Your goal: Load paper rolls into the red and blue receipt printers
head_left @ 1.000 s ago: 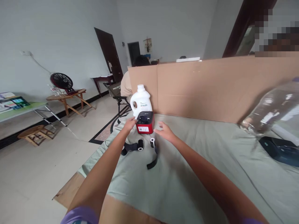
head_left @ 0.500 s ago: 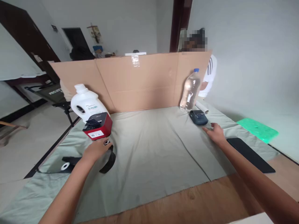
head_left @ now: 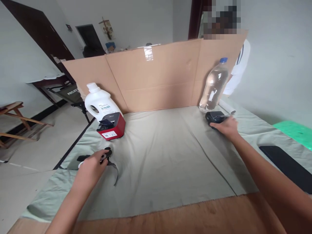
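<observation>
My left hand (head_left: 91, 164) is closed round a roll of black ribbon (head_left: 107, 152), with a loose strip (head_left: 115, 174) curling down to the cloth. A white roll and a black piece (head_left: 83, 158) lie behind that hand, mostly hidden. At the right, my right hand (head_left: 227, 127) grips a small black device (head_left: 214, 117) that looks like a portable printer, its thumb on the near side and its fingers blurred on the far side. A red and black box-shaped printer (head_left: 112, 128) with a white label stands beyond my left hand.
A white jug (head_left: 102, 102) stands behind the red printer, and a clear bottle (head_left: 215, 86) with a blue cap behind the black device. A cardboard screen (head_left: 158, 78) closes the back. A paper roll (head_left: 226, 106), black slab (head_left: 285, 165) and green thing (head_left: 294, 131) lie right. A person is behind the screen.
My right hand has moved onto the small black device and closed on it. My left hand has drawn back a little from the red printer with the ribbon. The view has shifted.
</observation>
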The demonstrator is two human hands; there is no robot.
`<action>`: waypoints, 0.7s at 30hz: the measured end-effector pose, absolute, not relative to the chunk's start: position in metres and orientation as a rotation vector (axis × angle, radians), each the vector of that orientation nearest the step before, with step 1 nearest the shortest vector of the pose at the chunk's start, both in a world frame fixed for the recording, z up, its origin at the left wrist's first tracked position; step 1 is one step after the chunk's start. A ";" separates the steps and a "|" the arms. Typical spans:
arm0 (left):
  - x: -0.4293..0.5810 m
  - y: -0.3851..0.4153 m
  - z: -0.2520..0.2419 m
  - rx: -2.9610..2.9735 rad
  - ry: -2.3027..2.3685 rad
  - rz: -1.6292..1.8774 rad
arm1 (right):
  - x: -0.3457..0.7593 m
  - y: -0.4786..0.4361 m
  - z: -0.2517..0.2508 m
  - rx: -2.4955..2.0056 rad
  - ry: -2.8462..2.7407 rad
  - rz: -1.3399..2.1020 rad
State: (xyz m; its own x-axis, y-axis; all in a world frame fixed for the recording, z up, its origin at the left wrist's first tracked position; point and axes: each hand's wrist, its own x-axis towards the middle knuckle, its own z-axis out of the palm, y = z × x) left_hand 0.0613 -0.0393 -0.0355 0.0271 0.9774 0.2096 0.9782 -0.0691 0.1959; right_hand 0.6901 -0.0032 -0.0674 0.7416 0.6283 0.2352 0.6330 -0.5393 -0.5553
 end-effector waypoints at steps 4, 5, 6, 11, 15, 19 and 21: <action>0.077 -0.079 -0.062 -2.250 -2.055 -0.748 | 0.604 -0.025 -0.064 -2.102 -1.122 0.041; 0.079 -0.086 -0.068 -2.217 -2.112 -0.793 | 0.580 -0.030 -0.063 -2.050 -1.158 0.081; 0.079 -0.091 -0.074 -2.172 -2.191 -0.838 | 0.556 -0.033 -0.063 -1.999 -1.191 0.113; 0.058 -0.090 -0.093 -1.802 -2.624 -1.286 | 0.468 -0.038 -0.073 -1.863 -1.334 0.132; 0.044 -0.079 -0.096 -1.370 -2.720 -2.178 | 0.439 -0.034 -0.085 -1.840 -1.353 0.150; 0.044 -0.077 -0.097 -1.383 -2.626 -2.493 | 0.436 -0.029 -0.093 -1.810 -1.384 0.100; 0.046 -0.079 -0.097 -1.477 -2.590 -2.448 | 0.438 -0.028 -0.094 -1.794 -1.391 0.104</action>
